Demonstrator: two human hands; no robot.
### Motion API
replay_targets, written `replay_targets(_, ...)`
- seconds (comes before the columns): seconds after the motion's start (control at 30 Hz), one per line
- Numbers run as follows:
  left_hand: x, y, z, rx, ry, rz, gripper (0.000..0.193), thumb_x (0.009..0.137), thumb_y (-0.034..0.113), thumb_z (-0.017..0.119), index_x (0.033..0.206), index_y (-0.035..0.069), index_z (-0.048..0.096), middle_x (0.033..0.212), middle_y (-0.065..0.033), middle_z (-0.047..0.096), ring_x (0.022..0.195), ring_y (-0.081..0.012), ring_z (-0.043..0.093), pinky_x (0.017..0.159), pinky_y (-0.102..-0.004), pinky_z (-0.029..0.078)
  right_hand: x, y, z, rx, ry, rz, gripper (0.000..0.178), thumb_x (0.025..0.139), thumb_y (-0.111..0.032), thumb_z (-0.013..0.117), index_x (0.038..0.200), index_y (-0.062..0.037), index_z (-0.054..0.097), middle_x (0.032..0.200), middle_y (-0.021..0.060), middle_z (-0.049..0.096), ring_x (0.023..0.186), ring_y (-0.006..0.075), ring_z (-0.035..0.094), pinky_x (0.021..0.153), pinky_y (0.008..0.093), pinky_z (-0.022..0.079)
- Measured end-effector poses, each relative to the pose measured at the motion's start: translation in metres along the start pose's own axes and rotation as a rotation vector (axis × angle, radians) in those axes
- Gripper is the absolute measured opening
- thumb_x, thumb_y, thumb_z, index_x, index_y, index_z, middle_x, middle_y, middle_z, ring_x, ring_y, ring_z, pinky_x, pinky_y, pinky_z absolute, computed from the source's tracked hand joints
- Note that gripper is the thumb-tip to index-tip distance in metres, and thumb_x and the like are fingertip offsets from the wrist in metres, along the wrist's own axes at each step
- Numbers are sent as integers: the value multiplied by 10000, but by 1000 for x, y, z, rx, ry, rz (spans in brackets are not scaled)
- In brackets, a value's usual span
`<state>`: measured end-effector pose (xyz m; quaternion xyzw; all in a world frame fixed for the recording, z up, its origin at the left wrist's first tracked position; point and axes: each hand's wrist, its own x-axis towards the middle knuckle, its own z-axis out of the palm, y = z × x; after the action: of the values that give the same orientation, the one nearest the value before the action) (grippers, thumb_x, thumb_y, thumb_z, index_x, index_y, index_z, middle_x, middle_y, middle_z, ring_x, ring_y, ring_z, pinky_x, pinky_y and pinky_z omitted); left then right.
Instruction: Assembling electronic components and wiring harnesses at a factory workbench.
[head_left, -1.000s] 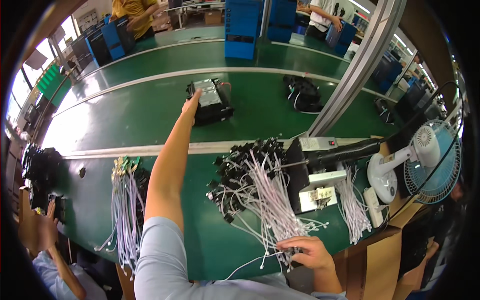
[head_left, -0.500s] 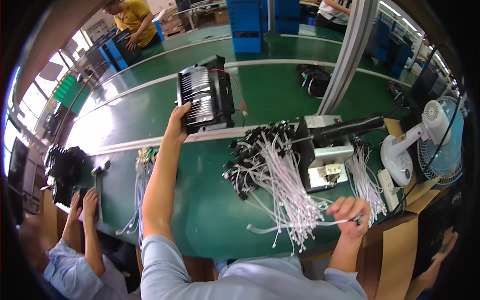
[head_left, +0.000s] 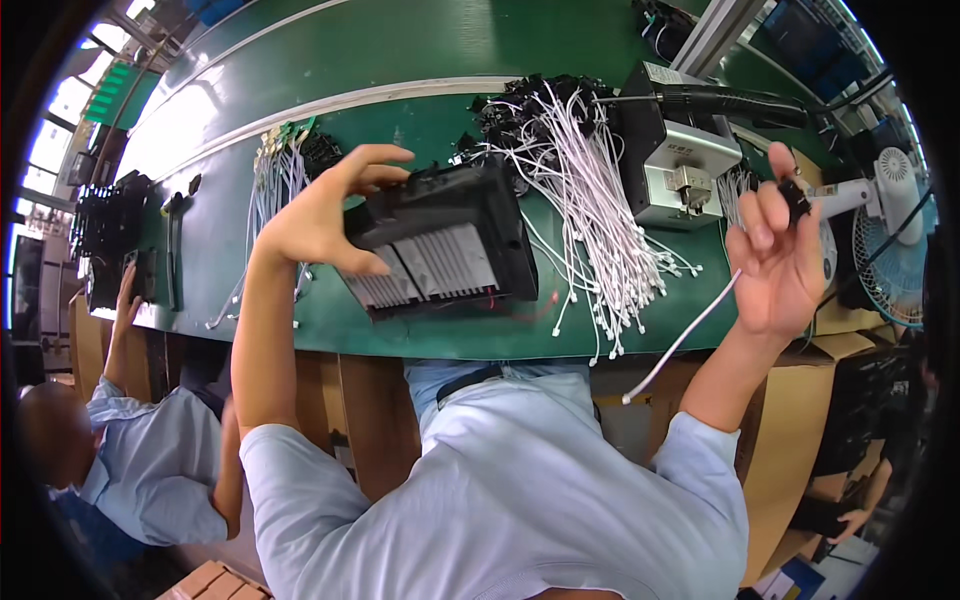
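Note:
My left hand [head_left: 322, 212] grips the left end of a black finned metal unit [head_left: 445, 248] that lies near the front edge of the green bench [head_left: 230, 250]. My right hand [head_left: 778, 255] is raised at the right, pinching a small black connector [head_left: 795, 196] at its fingertips. A white wire [head_left: 680, 340] hangs from that hand down past the bench edge. Between the two hands lies a heap of white wires with black connectors [head_left: 590, 190].
A grey box-shaped machine [head_left: 672, 150] stands behind the wire heap. A white desk fan [head_left: 890, 240] is at the right. More white wires [head_left: 272, 180] lie left of the unit. Another person [head_left: 130, 440] in a blue shirt works at the left, by black parts [head_left: 105, 215].
My left hand has pulled the black finned unit from the far conveyor belt to the front of the bench. My right hand has lifted a white wire with its connector up from the heap.

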<state>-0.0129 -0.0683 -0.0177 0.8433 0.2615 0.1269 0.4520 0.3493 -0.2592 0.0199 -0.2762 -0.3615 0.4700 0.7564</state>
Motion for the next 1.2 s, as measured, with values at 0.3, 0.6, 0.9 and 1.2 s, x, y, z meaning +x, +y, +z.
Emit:
replay_targets(0.3,-10,52,68,733,194,244,729,471,156,811,1132,48,522,1277,-170,512,1132,-371,490,951,-445,414,8,69,53,-1183,-385,-244,306,877,-109,625,1145,-17,510,965,129,634,801,229,632,682,326,508)
replay_targets(0.6,-17,58,89,815,235,273,697,472,180,803,1106,77,533,1246,-195,523,1054,-344,526,897,-443,427,9,104,63,-1506,-541,-304,285,767,-209,728,971,-47,613,733,52,636,709,230,545,601,349,475)
replay_targets(0.9,-20,66,95,782,195,147,913,493,307,817,1312,78,484,1147,-133,506,1040,-325,510,890,-450,402,4,110,58,-1329,-490,-215,300,727,-113,756,994,-37,644,908,105,658,829,279,593,727,360,480)
replay_targets(1.2,6,-47,-44,450,366,77,266,744,124,664,997,41,674,996,-145,645,934,-327,599,838,-410,478,0,109,64,-1298,-390,-26,336,679,-19,754,991,2,631,927,130,641,811,283,588,734,340,468)
